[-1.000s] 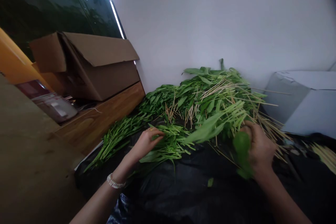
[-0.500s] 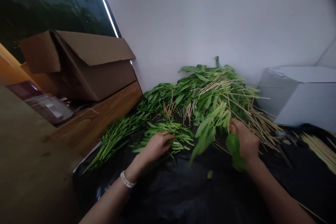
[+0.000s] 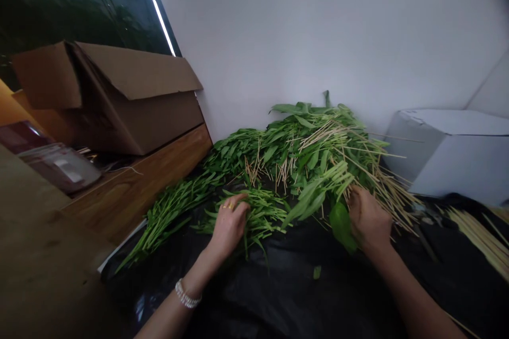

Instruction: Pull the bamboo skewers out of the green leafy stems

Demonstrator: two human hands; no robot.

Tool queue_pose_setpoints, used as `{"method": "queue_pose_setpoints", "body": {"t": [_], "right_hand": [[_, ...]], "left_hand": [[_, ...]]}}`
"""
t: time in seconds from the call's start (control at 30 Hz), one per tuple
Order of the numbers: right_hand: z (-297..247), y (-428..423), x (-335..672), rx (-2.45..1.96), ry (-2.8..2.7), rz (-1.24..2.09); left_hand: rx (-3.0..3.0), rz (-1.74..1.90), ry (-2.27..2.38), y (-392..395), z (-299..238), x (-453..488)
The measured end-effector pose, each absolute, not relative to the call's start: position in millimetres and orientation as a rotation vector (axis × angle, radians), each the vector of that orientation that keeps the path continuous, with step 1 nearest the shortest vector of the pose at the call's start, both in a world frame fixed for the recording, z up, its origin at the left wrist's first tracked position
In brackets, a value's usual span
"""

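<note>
My left hand [image 3: 230, 220], with a ring and a white beaded bracelet, reaches into a small pile of leafy green stems [image 3: 266, 212]. Its fingers are curled closed on some of them, and the fingertips are partly hidden. My right hand [image 3: 368, 217] is closed on a bunch of leafy greens [image 3: 330, 185] whose pale cut ends point up and right. Below that bunch, against my right fingers, hangs a broad green leaf [image 3: 342, 226]. Behind both hands lies a large heap of greens [image 3: 302, 127], with thin wooden sticks [image 3: 389, 185] among and beside it.
Black plastic sheeting [image 3: 286, 296] covers the work surface. More greens [image 3: 167, 217] lie to the left. An open cardboard box [image 3: 159, 116] stands on a wooden ledge [image 3: 115, 201]. At right are a white box [image 3: 457, 159], scissors [image 3: 427, 241] and more sticks [image 3: 477, 238].
My left hand has drawn back slightly left over the small pile, its fingers more curled. My right hand stays on its bunch, nearly unmoved. The view has shifted slightly.
</note>
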State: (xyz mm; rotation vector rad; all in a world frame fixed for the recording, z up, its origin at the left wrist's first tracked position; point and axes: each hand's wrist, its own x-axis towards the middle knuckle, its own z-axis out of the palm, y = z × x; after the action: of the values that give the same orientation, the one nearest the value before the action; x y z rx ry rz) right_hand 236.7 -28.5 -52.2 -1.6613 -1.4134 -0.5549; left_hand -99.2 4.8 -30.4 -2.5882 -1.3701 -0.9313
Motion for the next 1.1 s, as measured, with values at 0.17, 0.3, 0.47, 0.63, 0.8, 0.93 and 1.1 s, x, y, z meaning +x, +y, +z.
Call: {"method": "queue_pose_setpoints", "body": {"t": [0.17,0.3,0.47,0.63,0.8,0.93,1.1], "right_hand": [[-58.0,-22.0,240.4,-1.637,-1.472,-0.688],[-55.9,-21.8,234.6,-1.553,-1.518,-0.794],[-56.4,-30.6,224.9,-1.492,-1.680,-0.899],[-62.8,-44.0,224.0,-1.495,-1.937,-0.728],[-63.5,-39.3,227.8,-1.516,-1.922,-0.830],[-61.4,-29.6,225.8,-1.492,-1.808,-0.940],[-65.7,-24.7,222.0,-1.414,-1.826,-0.899]], "left_hand": [[-2.705,-0.888,-1.293,4.0,-27.8,-100.6],[-2.739,-0.870,-1.389,10.1,-16.9,-92.1],[-2.777,-0.749,-1.361,21.5,-17.8,-78.4],[-2.767,-0.640,-1.397,33.1,-37.3,-76.1],[-2.860,-0.678,-1.423,38.5,-31.2,-83.8],[-2.916,-1.231,-1.396,31.6,17.5,-86.2],[-2.869,-2.146,-1.451,24.4,77.0,-78.3]]}}
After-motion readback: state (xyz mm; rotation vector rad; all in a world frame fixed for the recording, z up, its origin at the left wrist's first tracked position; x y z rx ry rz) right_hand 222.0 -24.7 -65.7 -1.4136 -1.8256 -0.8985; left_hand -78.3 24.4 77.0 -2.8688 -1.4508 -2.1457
